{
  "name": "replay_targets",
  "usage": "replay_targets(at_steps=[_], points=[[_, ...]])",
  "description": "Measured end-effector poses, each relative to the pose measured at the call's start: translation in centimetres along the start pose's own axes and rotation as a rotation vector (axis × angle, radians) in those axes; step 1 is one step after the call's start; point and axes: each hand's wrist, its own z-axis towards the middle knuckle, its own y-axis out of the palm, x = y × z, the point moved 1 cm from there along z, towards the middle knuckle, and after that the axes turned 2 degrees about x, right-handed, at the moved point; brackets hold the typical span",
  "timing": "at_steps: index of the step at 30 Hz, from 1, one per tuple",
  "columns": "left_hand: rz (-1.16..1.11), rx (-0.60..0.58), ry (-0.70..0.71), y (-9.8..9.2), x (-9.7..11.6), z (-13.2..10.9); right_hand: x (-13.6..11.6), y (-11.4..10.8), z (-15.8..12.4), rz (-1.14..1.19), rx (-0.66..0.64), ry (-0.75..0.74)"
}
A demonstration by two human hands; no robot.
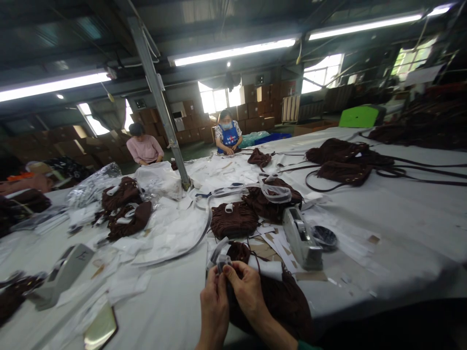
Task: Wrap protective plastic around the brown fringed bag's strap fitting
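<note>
My left hand [214, 304] and my right hand [245, 287] meet at the near edge of the table, fingers pinched on a small clear plastic wrap [222, 262] at the top of a dark brown fringed bag [280, 301]. The bag lies under my right wrist. Both hands are closed on the wrap. A grey tape dispenser [301, 238] stands just right of my hands.
More brown fringed bags [233, 219] and white wrapping paper [171, 233] cover the white table [401, 218]. A second tape dispenser [60, 279] lies at the left. A metal post [160, 104] rises mid-table. Two people work at the far side.
</note>
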Motion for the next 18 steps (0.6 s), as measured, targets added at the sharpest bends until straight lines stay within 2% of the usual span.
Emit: replay_targets(at_steps=[3,7,9,12,14,18], points=[[-0.165,-0.025,-0.016,0.1,0.4,0.5,-0.3,-0.1,0.4,-0.008,-0.044,-0.023],[-0.249,-0.044,-0.054,0.2,0.2,0.8,-0.9,-0.3,0.5,-0.045,-0.092,-0.058],[-0.278,-0.015,-0.071,0.1,0.0,0.7,-1.1,-0.2,0.2,-0.051,-0.121,-0.086],[-0.322,0.095,-0.081,-0.1,-0.1,0.4,-1.5,-0.1,-0.4,-0.084,-0.155,-0.111],[-0.329,0.136,-0.073,-0.2,-0.1,0.2,-1.7,0.0,-0.7,-0.131,-0.136,-0.103],[-0.261,0.146,-0.010,-0.6,-0.2,0.0,-1.9,-0.2,-1.0,-0.181,-0.072,-0.101]])
